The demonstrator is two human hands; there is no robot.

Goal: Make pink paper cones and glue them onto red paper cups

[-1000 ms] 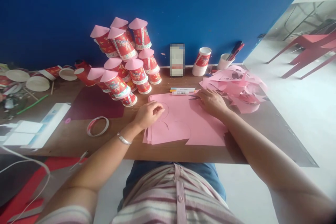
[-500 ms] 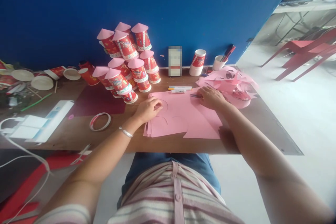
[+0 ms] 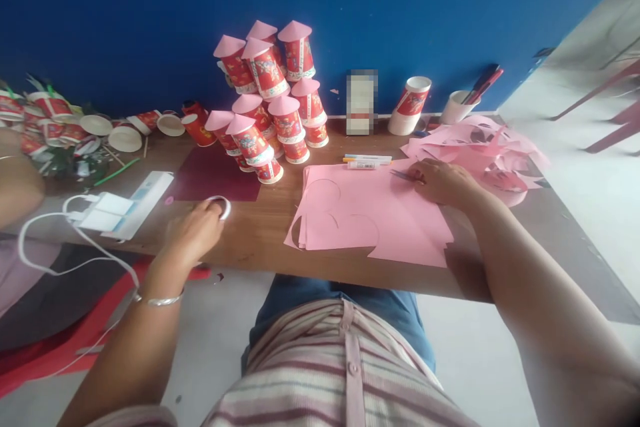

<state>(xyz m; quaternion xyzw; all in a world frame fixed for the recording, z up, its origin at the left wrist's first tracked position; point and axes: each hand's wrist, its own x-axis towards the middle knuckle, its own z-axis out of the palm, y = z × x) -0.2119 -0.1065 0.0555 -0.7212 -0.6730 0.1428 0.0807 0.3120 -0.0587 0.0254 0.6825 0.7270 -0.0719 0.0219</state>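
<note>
- White ring, apparently a tape roll (image 3: 228,207): at the near edge of the maroon sheet (image 3: 215,173), on the wooden surface (image 3: 255,227), left of the pink paper; partly hidden by fingers.
- Left hand (image 3: 197,230): fingers curled together at the ring's rim, knuckles up; blurred, so cannot tell whether they pinch it or merely touch it.
- Step in hand, as judged: getting hold of the ring. The move calls for a sure pinch on the rim and a clear path away from the power strip (image 3: 145,207) and its cables.
- Pink paper stack (image 3: 350,207): flat, layers slightly offset, curved outlines on the top sheet.
- Scissors (image 3: 406,176): over the stack's far right part, blades pointing left.
- Right hand (image 3: 445,183): palm down, fingers folded around the scissors' handle end; forearm slants in from the near right.
- Left arm: reaching forward, well apart from the right, bracelet (image 3: 159,301) at the wrist.
- Glue stick (image 3: 363,165): lying at the stack's far edge, pens (image 3: 375,158) just behind.
- Pink cut scraps (image 3: 500,163): heaped beyond the right hand.
- Cup towers (image 3: 251,145): stacked, pink cones on top, beyond the maroon sheet.
</note>
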